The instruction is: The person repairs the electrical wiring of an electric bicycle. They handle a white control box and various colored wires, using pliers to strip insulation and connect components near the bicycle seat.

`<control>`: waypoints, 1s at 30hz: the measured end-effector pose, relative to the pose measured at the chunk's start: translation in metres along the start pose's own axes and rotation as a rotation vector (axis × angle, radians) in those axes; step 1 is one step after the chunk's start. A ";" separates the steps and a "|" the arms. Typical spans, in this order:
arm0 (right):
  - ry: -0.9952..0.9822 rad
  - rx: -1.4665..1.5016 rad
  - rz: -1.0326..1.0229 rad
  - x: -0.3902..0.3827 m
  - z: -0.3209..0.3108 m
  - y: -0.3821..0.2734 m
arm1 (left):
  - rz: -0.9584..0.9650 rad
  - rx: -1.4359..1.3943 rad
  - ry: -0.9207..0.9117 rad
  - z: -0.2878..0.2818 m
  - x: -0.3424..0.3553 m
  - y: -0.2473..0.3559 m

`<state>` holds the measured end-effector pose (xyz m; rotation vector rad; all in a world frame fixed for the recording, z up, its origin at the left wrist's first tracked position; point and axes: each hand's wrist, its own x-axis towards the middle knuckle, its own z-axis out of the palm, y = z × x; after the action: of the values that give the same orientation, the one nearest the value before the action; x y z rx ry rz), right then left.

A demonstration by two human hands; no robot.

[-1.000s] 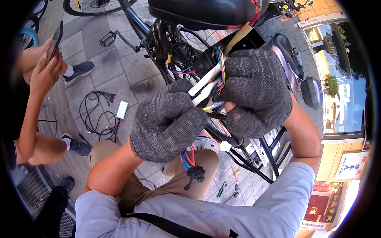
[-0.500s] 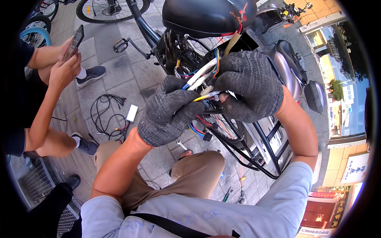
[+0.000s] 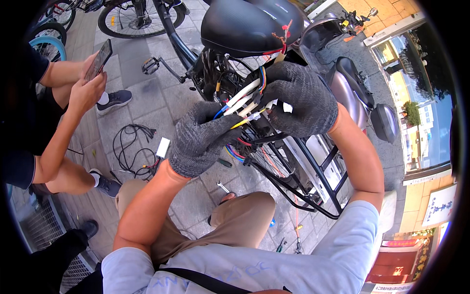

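Both my hands wear dark grey knitted gloves and work over the rear of a bicycle frame. My left hand [image 3: 199, 139] is closed, with thumb and fingers pinching a yellow wire [image 3: 239, 124]. A translucent piece [image 3: 253, 116] sits on that wire, between the hands. My right hand [image 3: 303, 100] is closed just right of it, fingers curled around a small white strip [image 3: 287, 107]; its fingertips are partly hidden. Thick white cables [image 3: 241, 96] and a bundle of coloured wires [image 3: 263, 81] run beside and behind the fingers. More coloured wires [image 3: 235, 154] hang below.
A black seat [image 3: 249, 24] rises beyond my hands; a black rear rack [image 3: 313, 169] extends right. On the paving lie black cables [image 3: 128, 147], a white box [image 3: 163, 147], a wrench [image 3: 223, 186] and pliers [image 3: 280, 244]. At left, a person holds a phone [image 3: 99, 60]. A scooter [image 3: 350, 93] stands at right.
My right fingertips have drawn back slightly from the yellow wire, showing more of the translucent piece. More of the white strip shows. My left hand still pinches the wire; the view has shifted slightly.
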<state>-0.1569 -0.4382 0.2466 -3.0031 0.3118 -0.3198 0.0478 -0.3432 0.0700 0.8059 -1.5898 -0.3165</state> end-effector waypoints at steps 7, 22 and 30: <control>0.018 0.030 -0.024 -0.001 0.002 0.002 | -0.010 0.046 0.014 0.002 -0.002 0.003; -0.005 -0.018 -0.032 0.000 0.002 -0.002 | 0.004 0.033 0.030 0.004 -0.003 0.002; -0.018 0.013 -0.090 0.005 -0.003 -0.010 | 0.020 0.041 0.035 0.003 -0.003 0.001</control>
<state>-0.1512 -0.4301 0.2515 -3.0112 0.1719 -0.3011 0.0445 -0.3412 0.0678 0.8222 -1.5749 -0.2552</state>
